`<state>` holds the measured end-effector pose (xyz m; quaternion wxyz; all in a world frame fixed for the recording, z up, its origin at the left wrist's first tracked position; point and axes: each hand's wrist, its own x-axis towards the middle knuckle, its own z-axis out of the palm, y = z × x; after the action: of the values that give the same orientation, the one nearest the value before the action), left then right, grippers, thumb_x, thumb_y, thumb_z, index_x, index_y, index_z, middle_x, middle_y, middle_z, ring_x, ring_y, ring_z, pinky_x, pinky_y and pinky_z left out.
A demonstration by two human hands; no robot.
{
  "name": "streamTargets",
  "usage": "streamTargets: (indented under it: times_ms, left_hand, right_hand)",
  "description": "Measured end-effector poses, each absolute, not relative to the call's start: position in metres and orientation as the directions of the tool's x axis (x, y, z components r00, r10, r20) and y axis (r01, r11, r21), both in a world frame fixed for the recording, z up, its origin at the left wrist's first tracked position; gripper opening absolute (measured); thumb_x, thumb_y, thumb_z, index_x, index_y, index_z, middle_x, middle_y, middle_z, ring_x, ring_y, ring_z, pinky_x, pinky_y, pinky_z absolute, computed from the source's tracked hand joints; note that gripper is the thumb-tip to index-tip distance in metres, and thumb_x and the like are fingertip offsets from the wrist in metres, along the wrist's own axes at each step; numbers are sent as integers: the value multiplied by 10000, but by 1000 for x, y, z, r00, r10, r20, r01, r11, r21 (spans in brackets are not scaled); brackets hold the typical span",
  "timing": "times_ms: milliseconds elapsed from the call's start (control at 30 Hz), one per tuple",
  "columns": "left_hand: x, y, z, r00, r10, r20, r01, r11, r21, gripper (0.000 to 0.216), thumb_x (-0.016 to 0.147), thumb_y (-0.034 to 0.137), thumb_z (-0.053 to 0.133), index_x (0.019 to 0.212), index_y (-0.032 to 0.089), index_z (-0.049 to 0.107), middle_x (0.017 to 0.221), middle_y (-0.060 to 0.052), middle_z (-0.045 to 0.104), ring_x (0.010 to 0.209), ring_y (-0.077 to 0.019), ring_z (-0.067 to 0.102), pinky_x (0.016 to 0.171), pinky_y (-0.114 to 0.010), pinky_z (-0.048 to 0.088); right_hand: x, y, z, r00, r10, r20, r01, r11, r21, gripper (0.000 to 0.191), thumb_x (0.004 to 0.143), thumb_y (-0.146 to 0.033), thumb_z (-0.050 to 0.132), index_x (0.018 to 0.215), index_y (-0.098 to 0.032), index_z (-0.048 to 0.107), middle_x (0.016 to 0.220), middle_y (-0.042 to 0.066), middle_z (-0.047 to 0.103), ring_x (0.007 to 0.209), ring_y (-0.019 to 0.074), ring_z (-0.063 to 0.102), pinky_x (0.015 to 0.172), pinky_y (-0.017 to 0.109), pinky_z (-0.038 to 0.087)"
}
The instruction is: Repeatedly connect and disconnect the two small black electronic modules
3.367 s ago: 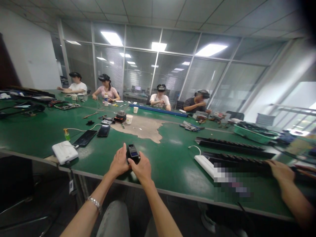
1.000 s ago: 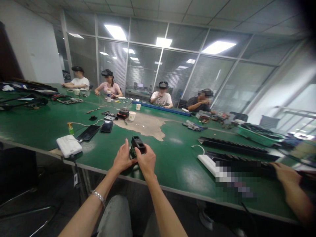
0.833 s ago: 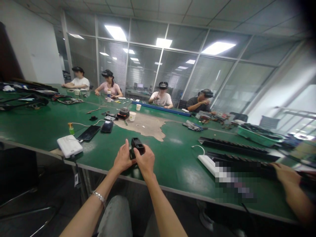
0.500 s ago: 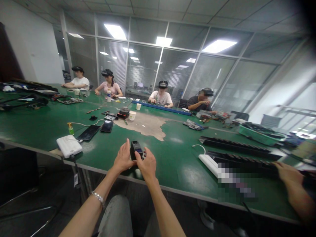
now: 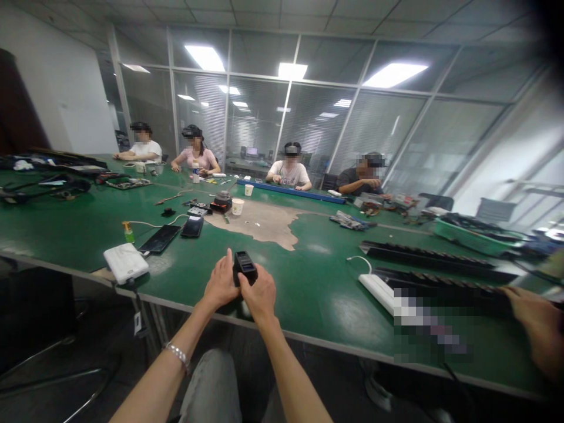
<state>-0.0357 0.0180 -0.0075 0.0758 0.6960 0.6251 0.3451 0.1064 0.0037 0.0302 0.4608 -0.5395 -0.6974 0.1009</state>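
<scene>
A small black box-shaped device [image 5: 245, 264], with slots or a panel on its top face, is between my two hands just over the table's near edge. My left hand [image 5: 221, 281] lies along its left side, index finger pointing up and thumb against the lower edge. Around the right side and near corner, the fingers and thumb of my right hand [image 5: 261, 294] are closed. Both palms partly hide the device's lower part, and I cannot tell whether it rests on the green table [image 5: 308, 288].
To the left lie a white power bank [image 5: 126, 262], a black phone [image 5: 161, 239] and a small green bottle [image 5: 128, 232]. A paper cup [image 5: 238, 206] stands farther back. At right are a white power strip [image 5: 379, 294], black rails [image 5: 427, 257] and another person's hand [image 5: 535, 311]. Several people sit opposite.
The fingers of my right hand have closed in on the device's right side. My left hand stays nearly where it was. The whole view has shifted slightly.
</scene>
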Motion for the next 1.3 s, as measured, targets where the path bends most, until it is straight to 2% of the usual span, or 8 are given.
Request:
streamTargets:
  times_ms: [167, 233, 367, 767, 967, 1067, 1167, 1300]
  left_hand:
    - [-35, 16, -7, -22, 921, 388, 810, -211, 547, 1264, 621, 588, 721, 1516, 104, -28, 1511, -230, 285, 1409, -375, 253, 1118, -519, 276]
    - [-34, 15, -5, -22, 922, 387, 813, -209, 544, 1304, 593, 632, 729, 1516, 101, -24, 1503, -232, 302, 1403, -375, 264, 1118, -510, 274]
    - [-33, 14, -2, -15, 928, 373, 814, -205, 543, 1282, 618, 640, 716, 1517, 104, -25, 1457, -223, 386, 1371, -361, 329, 1094, -501, 299]
    - [-30, 11, 5, -27, 938, 346, 804, -185, 565, 1238, 662, 583, 703, 1515, 91, -48, 1345, -204, 527, 1262, -341, 479, 1047, -461, 336]
    - [-29, 9, 6, -60, 936, 347, 794, -166, 584, 1246, 667, 566, 709, 1514, 106, -82, 1338, -192, 535, 1255, -331, 486, 1032, -436, 354]
    - [-29, 11, 4, -66, 935, 349, 800, -159, 578, 1217, 694, 560, 689, 1512, 95, -82, 1364, -206, 512, 1283, -327, 463, 1046, -434, 342]
    - [-29, 13, 3, -63, 939, 337, 801, -154, 578, 1213, 697, 561, 686, 1511, 85, -78, 1374, -213, 504, 1307, -329, 438, 1056, -434, 331]
    - [-30, 12, 4, -61, 942, 331, 797, -153, 584, 1205, 702, 556, 681, 1512, 97, -84, 1384, -197, 500, 1320, -330, 424, 1063, -428, 322]
  right_hand:
    - [121, 21, 48, 105, 875, 473, 444, 385, -809, 382, 815, -438, 595, 1109, -199, 646, 976, 59, 717, 848, 207, 658, 766, 289, 481]
    - [131, 31, 47, 164, 873, 460, 403, 366, -839, 429, 814, -459, 592, 1139, -182, 634, 985, 68, 719, 842, 205, 665, 768, 288, 484]
    - [148, 46, 28, 208, 852, 480, 474, 341, -812, 438, 791, -437, 605, 1138, -171, 630, 992, 79, 716, 888, 220, 662, 807, 306, 474]
    - [150, 51, 1, 102, 865, 491, 656, 312, -687, 488, 814, -372, 589, 1229, -117, 575, 1084, 156, 675, 988, 268, 626, 873, 357, 458]
    - [150, 48, -4, 104, 824, 557, 738, 312, -598, 666, 780, -397, 647, 1313, -27, 495, 1221, 220, 602, 1098, 330, 554, 957, 402, 411]
    - [150, 46, -3, 77, 834, 546, 753, 310, -581, 579, 793, -364, 628, 1277, -60, 532, 1157, 191, 638, 1036, 312, 576, 916, 388, 423]
    - [150, 44, 1, 67, 855, 515, 741, 303, -600, 430, 801, -324, 608, 1185, -132, 599, 1041, 132, 683, 946, 281, 604, 853, 359, 438]
    - [152, 41, 10, 159, 870, 467, 625, 278, -730, 420, 802, -371, 618, 1165, -158, 612, 1020, 111, 698, 911, 253, 633, 816, 329, 459]
